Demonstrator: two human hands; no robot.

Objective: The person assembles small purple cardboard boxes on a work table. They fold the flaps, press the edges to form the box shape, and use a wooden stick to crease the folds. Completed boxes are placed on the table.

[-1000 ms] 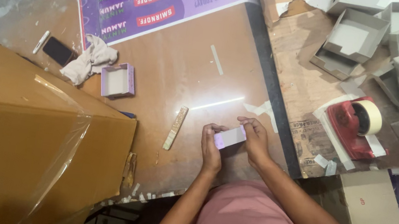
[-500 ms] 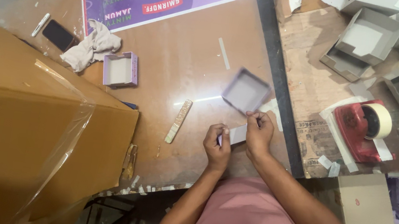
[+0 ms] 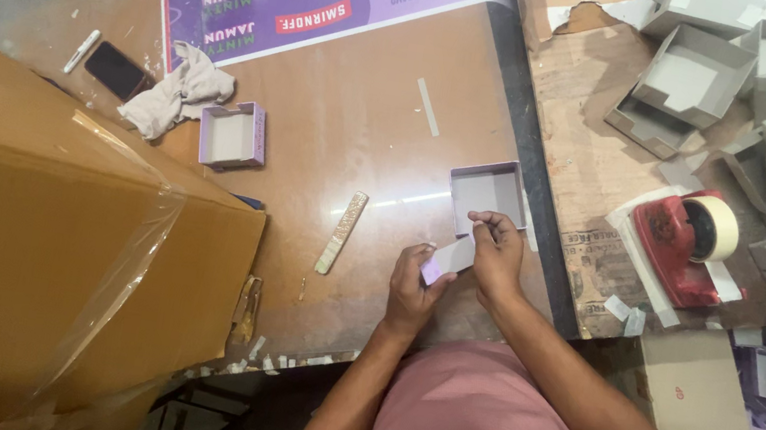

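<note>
Our left hand [image 3: 412, 290] and right hand [image 3: 496, 257] still pinch the lilac strip [image 3: 449, 258] between fingertips, grey tray [image 3: 487, 195] now lying flat on the table [image 3: 365, 132] beyond our fingers, no longer tilted

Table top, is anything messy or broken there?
Yes. Little torn paper scraps litter the table's near edge, and the board on the right has its surface peeled away in ragged patches.

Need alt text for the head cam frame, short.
Seen from above, a person's left hand and right hand hold a small lilac card piece beside an open grey box tray on a brown table. A red tape dispenser sits to the right.
</note>
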